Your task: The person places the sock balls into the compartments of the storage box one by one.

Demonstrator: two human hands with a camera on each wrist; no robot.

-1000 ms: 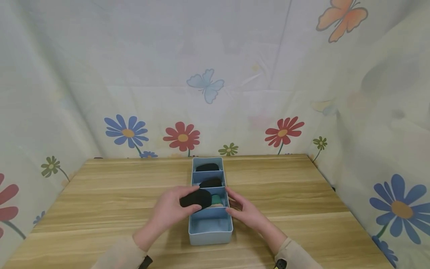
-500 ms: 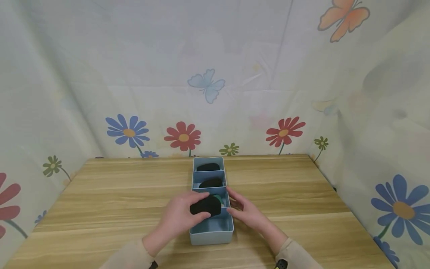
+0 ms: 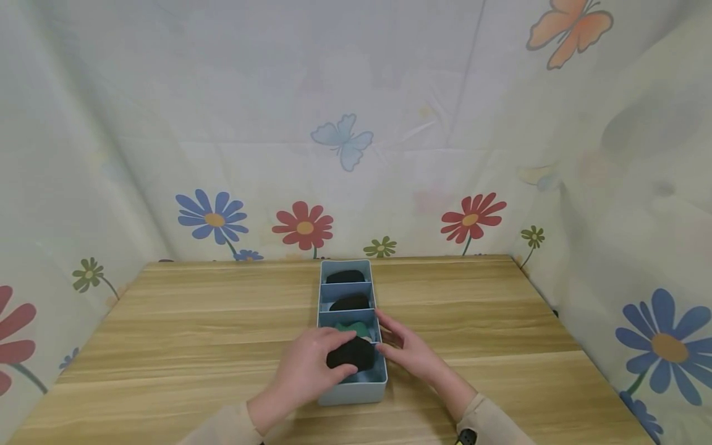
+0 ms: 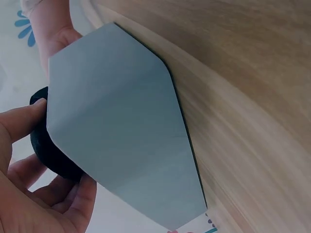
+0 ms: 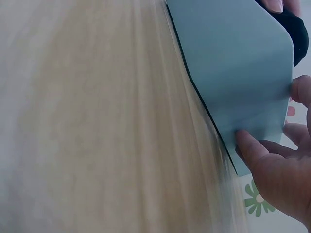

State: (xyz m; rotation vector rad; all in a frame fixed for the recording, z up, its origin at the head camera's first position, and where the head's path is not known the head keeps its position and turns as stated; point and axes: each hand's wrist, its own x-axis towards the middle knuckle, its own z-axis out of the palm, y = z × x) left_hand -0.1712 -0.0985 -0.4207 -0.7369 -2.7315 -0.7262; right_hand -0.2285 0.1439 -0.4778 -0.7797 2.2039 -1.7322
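A long light-blue divided box [image 3: 351, 392] stands on the table, its compartments in one row front to back. My left hand [image 3: 306, 368] pinches a folded black sock [image 3: 351, 355] between thumb and fingers, over the front compartment. In the left wrist view, the box wall [image 4: 116, 121] partly hides that black sock [image 4: 53, 153]. My right hand [image 3: 414, 355] touches the box's right side, fingers fairly straight; in the right wrist view, fingertips of this hand [image 5: 282, 170] rest against the outer wall. A green and beige folded item [image 3: 353, 329] lies in the compartment behind the front one.
Two further black folded bundles lie in the rear compartments, one black bundle [image 3: 350, 302] and a farther black bundle [image 3: 345, 277]. The wooden table [image 3: 222, 321] ends at a flower-printed curtain [image 3: 250, 154] at the back and sides.
My left hand has carried the black sock right and toward me, from over the green item to the front compartment, lower down. More of the green item shows. My right hand stays put.
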